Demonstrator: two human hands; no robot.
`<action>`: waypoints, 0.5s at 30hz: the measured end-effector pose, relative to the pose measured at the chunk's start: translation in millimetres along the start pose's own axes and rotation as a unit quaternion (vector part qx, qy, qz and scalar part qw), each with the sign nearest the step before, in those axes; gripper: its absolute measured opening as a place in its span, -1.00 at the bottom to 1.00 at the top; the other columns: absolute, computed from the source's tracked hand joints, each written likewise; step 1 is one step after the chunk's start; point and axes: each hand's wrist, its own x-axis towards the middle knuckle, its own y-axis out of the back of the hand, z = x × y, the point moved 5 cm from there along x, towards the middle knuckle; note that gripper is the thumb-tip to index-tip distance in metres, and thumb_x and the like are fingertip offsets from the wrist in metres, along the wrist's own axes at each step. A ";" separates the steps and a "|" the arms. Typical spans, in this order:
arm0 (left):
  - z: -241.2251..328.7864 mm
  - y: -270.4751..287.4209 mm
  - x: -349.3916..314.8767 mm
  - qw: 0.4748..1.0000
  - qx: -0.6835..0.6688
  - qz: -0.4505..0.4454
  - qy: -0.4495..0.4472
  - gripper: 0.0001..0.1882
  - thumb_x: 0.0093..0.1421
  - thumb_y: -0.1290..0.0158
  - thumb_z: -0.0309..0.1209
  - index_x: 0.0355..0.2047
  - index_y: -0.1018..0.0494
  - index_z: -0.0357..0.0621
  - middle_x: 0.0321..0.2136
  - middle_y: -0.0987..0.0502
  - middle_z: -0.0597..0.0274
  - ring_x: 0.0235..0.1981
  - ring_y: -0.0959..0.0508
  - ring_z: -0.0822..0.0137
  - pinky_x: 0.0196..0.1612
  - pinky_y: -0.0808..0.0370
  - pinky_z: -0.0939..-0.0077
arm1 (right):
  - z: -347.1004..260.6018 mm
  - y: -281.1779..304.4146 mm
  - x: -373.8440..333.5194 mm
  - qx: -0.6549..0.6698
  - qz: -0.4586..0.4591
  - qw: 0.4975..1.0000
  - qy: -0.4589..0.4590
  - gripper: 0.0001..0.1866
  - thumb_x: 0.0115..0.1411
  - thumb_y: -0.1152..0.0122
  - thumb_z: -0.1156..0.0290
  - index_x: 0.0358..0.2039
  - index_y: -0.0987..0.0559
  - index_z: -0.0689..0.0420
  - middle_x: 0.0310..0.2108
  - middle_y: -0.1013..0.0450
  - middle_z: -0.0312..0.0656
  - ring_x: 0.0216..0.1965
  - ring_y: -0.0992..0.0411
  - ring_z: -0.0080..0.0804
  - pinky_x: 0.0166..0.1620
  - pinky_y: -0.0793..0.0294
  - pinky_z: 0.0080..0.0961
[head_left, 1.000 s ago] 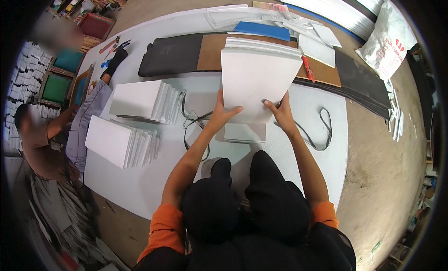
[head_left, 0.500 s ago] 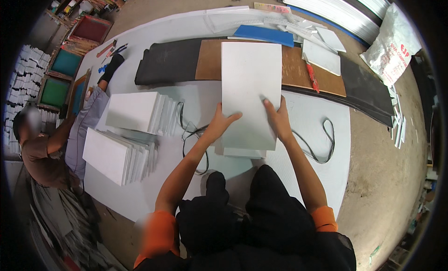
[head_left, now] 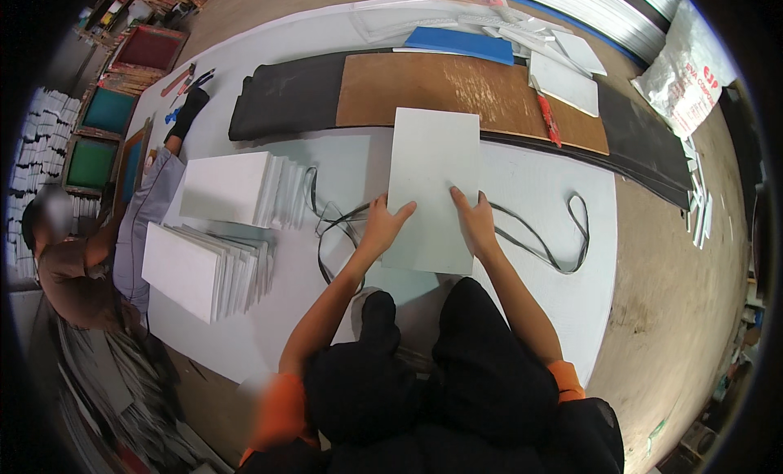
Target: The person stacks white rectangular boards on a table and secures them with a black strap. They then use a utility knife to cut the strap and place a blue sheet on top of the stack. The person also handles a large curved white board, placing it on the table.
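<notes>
A white rectangular board (head_left: pixel 432 172) stretches away from me in front of my knees. My left hand (head_left: pixel 387 227) grips its left edge, thumb on the top face. On the opposite edge my right hand (head_left: pixel 475 223) holds it the same way, fingers curled round the side. What lies directly beneath the board is hidden. A loop of dark strap (head_left: pixel 577 229) lies to the right of my right hand, and more strap (head_left: pixel 324 258) is tangled by my left hand. Two stacks of white boards, a farther one (head_left: pixel 224 188) and a nearer one (head_left: pixel 183 270), lean over at the left.
Beyond the board, a brown panel (head_left: pixel 408 90) rests on dark folded sheeting (head_left: pixel 289 99). On it lies a red-handled cutter (head_left: pixel 547 119). A blue piece (head_left: pixel 459 45) and white offcuts lie farther back. A co-worker (head_left: pixel 77 270) sits at the left; a white sack (head_left: pixel 683 74) stands at the right.
The board has come down and nearer to me, uncovering more of the brown panel. Both hands keep their hold on its sides.
</notes>
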 end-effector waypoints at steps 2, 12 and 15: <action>9.6 -2.5 -2.2 0.993 0.112 0.028 0.012 -0.22 -0.09 -0.04 -0.01 -0.02 -0.09 -0.35 -0.12 -0.20 -0.14 0.00 -0.10 -0.02 0.06 -0.03 0.24 | 14.2 6.9 14.2 -0.105 0.033 0.994 0.013 -0.23 -0.06 -0.11 0.04 -0.06 -0.16 0.46 -0.10 -0.17 0.18 0.02 -0.10 -0.12 -0.02 -0.17 -0.33; 3.9 -17.4 12.4 0.965 -0.253 -0.038 -0.060 -0.24 0.00 -0.03 -0.15 0.08 0.06 -0.28 -0.02 -0.15 -0.04 0.02 -0.17 0.20 0.05 -0.11 0.41 | 19.4 -1.8 24.9 -0.017 -0.014 0.989 0.143 -0.10 -0.03 -0.11 0.13 0.09 0.18 0.39 0.05 0.05 0.28 0.10 0.00 0.00 0.10 -0.03 -0.37; 13.9 -18.0 10.4 0.956 -0.280 -0.071 -0.048 -0.17 0.01 -0.04 -0.24 0.13 0.21 -0.27 0.05 -0.07 -0.05 0.06 -0.14 0.22 0.07 -0.07 0.47 | 15.8 -3.5 24.7 -0.057 -0.008 0.988 0.141 -0.14 -0.01 -0.10 0.18 0.08 0.15 0.41 0.07 0.06 0.28 0.07 -0.07 -0.04 0.09 -0.05 -0.43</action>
